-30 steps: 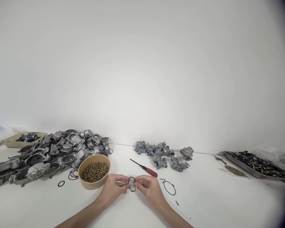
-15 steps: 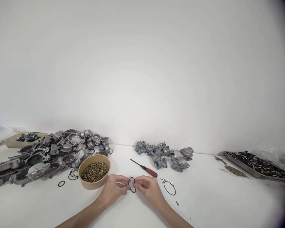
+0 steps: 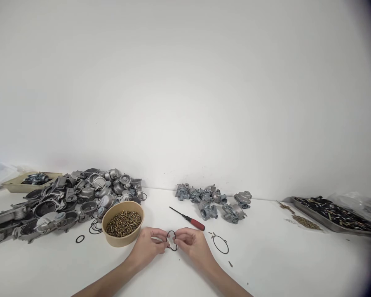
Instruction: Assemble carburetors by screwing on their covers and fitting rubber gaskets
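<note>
Between my two hands a thin black rubber gasket ring [image 3: 172,231] is held up above the white table, bent out of round with a notch near its bottom. My left hand [image 3: 148,246] pinches its left side between thumb and fingers. On the opposite side, my right hand [image 3: 192,244] grips the ring the same way. Just left of my left hand stands a round cardboard bowl [image 3: 122,241] full of brass-coloured screws [image 3: 123,223]. Beyond my right hand lies a screwdriver [image 3: 195,223] with a red and black handle. Another black gasket ring [image 3: 220,244] rests to the right.
A heap of grey metal bowl-shaped castings [image 3: 88,192] covers the left side, with a small black O-ring [image 3: 80,239] in front. Several carburetor bodies [image 3: 207,210] sit near the wall. At far right are a metal tray [image 3: 334,225] of dark parts and a small pile of brass pieces [image 3: 307,222].
Almost nothing differs. Both hands keep their pinch on the black gasket ring, with only a very slight shift of the ring.
</note>
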The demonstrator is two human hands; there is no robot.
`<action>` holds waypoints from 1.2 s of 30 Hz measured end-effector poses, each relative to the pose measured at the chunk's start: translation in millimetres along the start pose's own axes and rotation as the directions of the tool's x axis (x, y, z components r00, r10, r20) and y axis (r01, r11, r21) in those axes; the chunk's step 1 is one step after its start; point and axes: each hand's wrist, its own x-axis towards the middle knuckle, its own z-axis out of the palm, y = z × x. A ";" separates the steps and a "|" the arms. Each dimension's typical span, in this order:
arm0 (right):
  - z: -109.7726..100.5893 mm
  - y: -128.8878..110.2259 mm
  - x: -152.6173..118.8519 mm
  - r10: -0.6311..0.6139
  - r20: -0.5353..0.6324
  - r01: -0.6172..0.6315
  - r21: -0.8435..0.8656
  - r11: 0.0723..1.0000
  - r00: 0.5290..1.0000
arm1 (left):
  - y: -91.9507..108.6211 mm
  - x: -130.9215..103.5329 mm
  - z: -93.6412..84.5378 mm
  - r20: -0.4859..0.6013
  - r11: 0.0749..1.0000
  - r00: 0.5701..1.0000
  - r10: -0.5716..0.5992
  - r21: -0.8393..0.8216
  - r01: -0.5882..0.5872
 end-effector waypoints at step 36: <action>-0.9 4.2 0.2 0.001 0.030 0.000 -0.023 1.000 1.000 | -4.0 0.6 0.6 0.032 1.000 0.999 0.002 -0.008 -0.002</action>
